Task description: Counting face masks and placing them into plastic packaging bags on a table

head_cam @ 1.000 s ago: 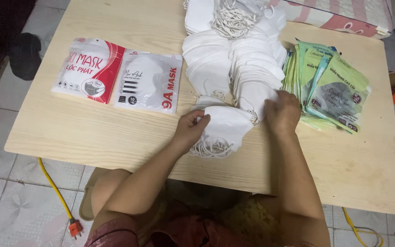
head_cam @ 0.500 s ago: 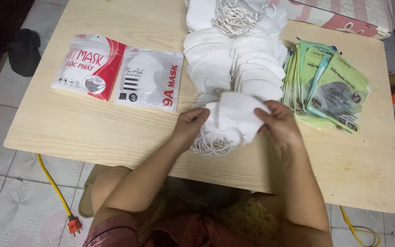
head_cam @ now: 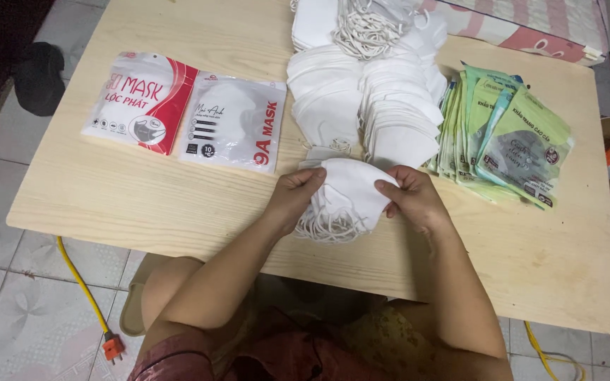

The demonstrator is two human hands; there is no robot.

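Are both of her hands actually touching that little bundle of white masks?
Touching. The head view shows the left hand gripping the left edge of the bundle of white masks and the right hand pinching its right edge, fingers overlapping the fabric.

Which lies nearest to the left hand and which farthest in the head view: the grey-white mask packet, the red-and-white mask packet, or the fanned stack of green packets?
From the left hand:
1. Grey-white mask packet, just up and to its left.
2. Red-and-white mask packet, farther left, beside the first.
3. Green packets, across the table on the right, beyond the right hand.
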